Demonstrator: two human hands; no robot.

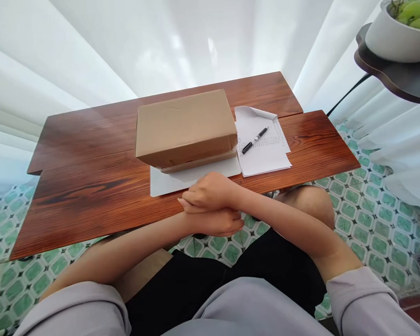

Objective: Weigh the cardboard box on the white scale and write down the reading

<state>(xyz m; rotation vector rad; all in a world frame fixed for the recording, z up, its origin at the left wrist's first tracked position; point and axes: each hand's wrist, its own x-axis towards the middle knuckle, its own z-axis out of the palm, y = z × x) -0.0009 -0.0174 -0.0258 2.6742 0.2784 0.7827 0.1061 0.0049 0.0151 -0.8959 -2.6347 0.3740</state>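
Observation:
My right hand (pixel 210 192) lies closed across my left wrist, its fingers curled in. Under it, my left hand (pixel 224 223) is closed too, with its fingers bent; I see nothing held in either hand. Both are crossed just off the table's near edge, above my lap. Beyond them, a brown cardboard box (pixel 187 123) sits on a flat white board (pixel 164 182) that pokes out along its front. Right of the box are white paper sheets (pixel 262 161) with handwriting, the top one curled at its far edge. A black and white pen (pixel 255 140) rests diagonally on the paper.
The wooden table (pixel 80 191) has two offset reddish-brown planks. White curtains (pixel 196 42) hang behind it. At upper right, a dark wavy-edged stand (pixel 399 79) holds a white bowl (pixel 395 39) with green fruit. Green and white patterned tiles (pixel 364 205) cover the floor.

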